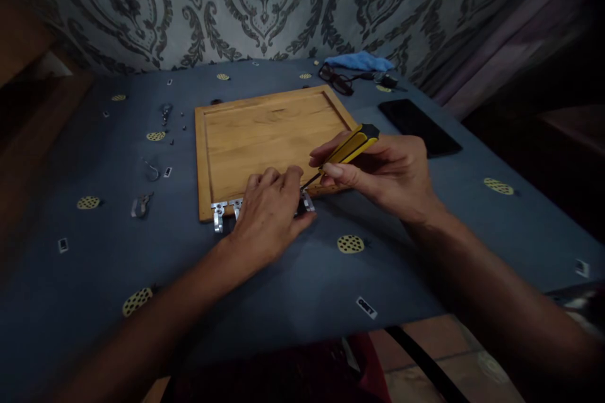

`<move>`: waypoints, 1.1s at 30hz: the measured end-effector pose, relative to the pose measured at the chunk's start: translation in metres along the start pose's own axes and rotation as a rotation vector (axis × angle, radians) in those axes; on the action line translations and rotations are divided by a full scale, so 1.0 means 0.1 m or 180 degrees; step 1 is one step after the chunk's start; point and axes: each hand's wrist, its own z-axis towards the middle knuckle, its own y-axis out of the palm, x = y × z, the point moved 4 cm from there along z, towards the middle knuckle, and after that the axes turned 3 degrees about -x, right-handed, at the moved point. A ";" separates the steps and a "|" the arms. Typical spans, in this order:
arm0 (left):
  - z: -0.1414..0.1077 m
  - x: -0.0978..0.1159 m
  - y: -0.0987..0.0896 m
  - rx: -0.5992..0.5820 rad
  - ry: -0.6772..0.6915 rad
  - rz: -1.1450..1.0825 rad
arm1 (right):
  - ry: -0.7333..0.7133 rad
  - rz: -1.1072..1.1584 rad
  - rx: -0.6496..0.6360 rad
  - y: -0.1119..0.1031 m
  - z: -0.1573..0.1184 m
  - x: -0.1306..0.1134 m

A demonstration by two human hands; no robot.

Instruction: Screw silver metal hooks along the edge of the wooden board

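Observation:
A light wooden panel (269, 138) with a raised frame lies flat on the blue patterned cloth. Silver metal hinges (218, 216) sit along its near edge. My left hand (271, 211) rests over that edge, its fingers on the panel and its thumb beside the rightmost metal piece (308, 201); the palm hides part of the row. In my right hand (387, 173) is a yellow and black screwdriver (352, 146), pinched at the handle and tilted, with its tip down at the metal near my left fingertips.
A loose metal hinge (140, 205), a curved clear item (152, 170) and several small metal parts (165, 114) lie left of the panel. Glasses (336, 79), a blue cloth (360, 62) and a dark flat device (418, 126) are at the back right.

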 end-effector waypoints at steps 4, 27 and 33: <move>0.00 0.00 0.00 0.0013 0.0005 -0.0013 | 0.0036 -0.0034 0.0252 0.01 0.00 0.03; -0.01 0.00 0.00 -0.0028 -0.0039 0.0009 | -0.0106 0.0027 0.0812 0.04 0.03 -0.01; -0.01 0.00 0.00 0.0033 -0.0031 0.0000 | 0.0051 0.0079 0.0722 0.06 0.01 0.01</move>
